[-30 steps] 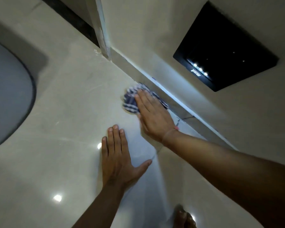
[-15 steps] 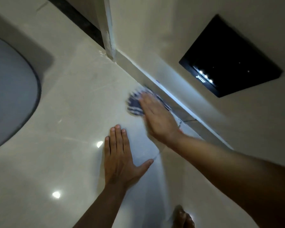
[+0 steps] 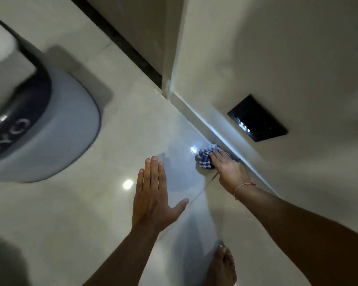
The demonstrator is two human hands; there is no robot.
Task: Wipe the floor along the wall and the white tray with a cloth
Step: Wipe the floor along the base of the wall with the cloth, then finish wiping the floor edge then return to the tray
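**A:** Start close in. What have I got nearest me?

**B:** Nearest, a bare foot (image 3: pixel 222 265) at the bottom edge. Beyond it my left hand (image 3: pixel 155 195) lies flat on the floor (image 3: pixel 81 213), fingers straight and close together, thumb spread to the right, holding nothing. I read it as a prop for my weight.

**A:** And the working hand?

**B:** Farther and to the right, my right hand (image 3: pixel 228 170) presses down on the cloth (image 3: pixel 205 159), a bunched blue-and-white striped rag. The fingers lie over its right part; whether they curl under it, I cannot tell. The cloth sits on the floor right against the skirting (image 3: pixel 207 124) at the foot of the wall (image 3: pixel 277 58).

**A:** How do I do this stroke well?

**B:** My judgement: keep the palm low, keep the rag's edge tight in the joint where floor meets skirting, and run each pass parallel to the wall, overlapping the last. Lean on the left hand so the right can slide freely.

**A:** Which way does the cloth lie?

**B:** It is wadded, so the axis is weak; the lump looks slightly longer from near to far, its loose end pointing far along the wall toward the corner post (image 3: pixel 170 79).

**A:** The white tray?

**B:** I can't pick it out for certain. Far left is a grey rounded appliance base (image 3: pixel 56 137); a black panel (image 3: pixel 256 118) sits in the wall.
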